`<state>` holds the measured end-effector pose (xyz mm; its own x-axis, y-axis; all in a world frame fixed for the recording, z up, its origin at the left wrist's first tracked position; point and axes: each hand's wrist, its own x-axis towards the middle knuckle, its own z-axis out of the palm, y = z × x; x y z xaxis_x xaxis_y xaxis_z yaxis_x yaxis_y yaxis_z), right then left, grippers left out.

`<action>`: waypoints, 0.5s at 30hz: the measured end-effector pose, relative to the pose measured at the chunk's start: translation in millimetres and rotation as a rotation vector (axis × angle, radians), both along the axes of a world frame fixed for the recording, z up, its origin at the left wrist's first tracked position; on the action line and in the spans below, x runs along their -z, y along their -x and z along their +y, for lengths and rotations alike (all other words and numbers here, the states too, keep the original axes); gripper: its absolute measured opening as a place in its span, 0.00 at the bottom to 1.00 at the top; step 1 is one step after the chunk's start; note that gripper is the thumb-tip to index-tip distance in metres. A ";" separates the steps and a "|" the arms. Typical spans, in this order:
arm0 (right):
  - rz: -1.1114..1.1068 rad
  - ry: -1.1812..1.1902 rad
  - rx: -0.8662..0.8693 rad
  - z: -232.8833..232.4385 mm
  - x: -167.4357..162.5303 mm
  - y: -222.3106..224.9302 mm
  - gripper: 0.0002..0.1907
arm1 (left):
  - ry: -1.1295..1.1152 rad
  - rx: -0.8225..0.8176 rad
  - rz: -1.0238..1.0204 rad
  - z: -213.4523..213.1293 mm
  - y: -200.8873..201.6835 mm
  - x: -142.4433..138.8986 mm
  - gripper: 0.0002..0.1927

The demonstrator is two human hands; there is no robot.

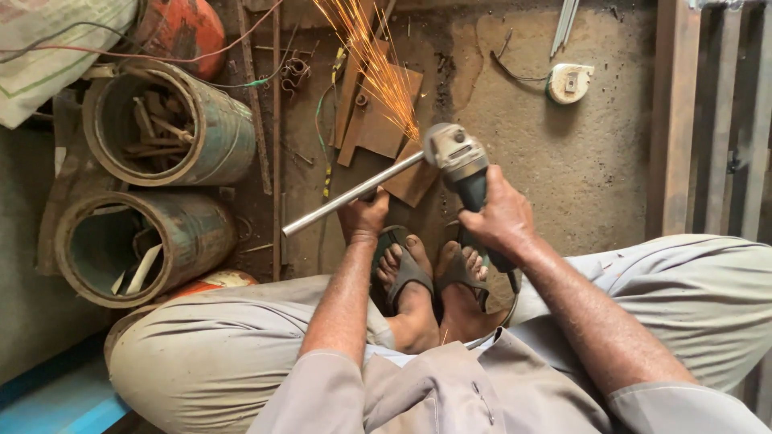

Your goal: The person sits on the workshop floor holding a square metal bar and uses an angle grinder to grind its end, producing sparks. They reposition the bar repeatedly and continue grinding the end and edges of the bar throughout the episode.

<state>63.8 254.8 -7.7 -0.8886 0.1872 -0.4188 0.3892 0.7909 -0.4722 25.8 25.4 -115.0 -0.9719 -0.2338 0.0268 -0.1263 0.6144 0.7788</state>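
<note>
I am in the middle of grinding: the disc of the grey, green-bodied angle grinder (460, 161) is biting the far end of the long, thin, silver metal rod (354, 193), and a fan of orange sparks (371, 60) shoots away from me over the flat rusty steel plates (378, 112) on the dirt floor. The rod looks whole along its length, so I judge the work at its tip is under way and not finished; I cannot tell how much metal has come off.

My left hand (363, 215) is closed around the middle of the rod, fingers wrapped under it, holding it slanted and raised above the floor with the forearm reaching straight forward between my knees. My right hand (500, 215) is clenched around the grinder's dark body, wrist bent inward, forearm coming in from the right over my thigh.

I squat low, both feet in dark rubber sandals (406, 265) just under the rod. To my left lie two rusty green cylindrical drums (205, 181) on their sides holding scrap pieces, and a white round socket (569, 83) sits farther off.
</note>
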 end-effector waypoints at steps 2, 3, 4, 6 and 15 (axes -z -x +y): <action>-0.003 -0.010 0.005 3.7 -2.0 2.1 0.35 | 0.017 0.003 0.003 1.5 -2.8 0.4 0.09; -0.005 -0.012 0.009 3.3 -3.3 1.4 0.35 | 0.018 0.002 0.011 2.0 -3.9 0.4 0.09; 0.012 0.004 -0.020 1.1 -5.0 -0.6 0.35 | 0.018 0.004 0.021 2.5 -4.2 0.1 0.09; 0.050 0.035 -0.073 -6.1 -9.8 -7.6 0.36 | -0.016 0.000 -0.001 2.9 -5.1 -0.2 0.10; -0.062 -0.025 0.007 4.2 -10.3 16.0 0.33 | 0.040 0.065 0.140 7.7 -15.0 -4.9 0.13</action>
<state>47.8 259.0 2.6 -0.8595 0.2046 -0.4684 0.4228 0.7995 -0.4267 40.8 33.1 -110.1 -0.9711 -0.1669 0.1709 0.0224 0.6489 0.7606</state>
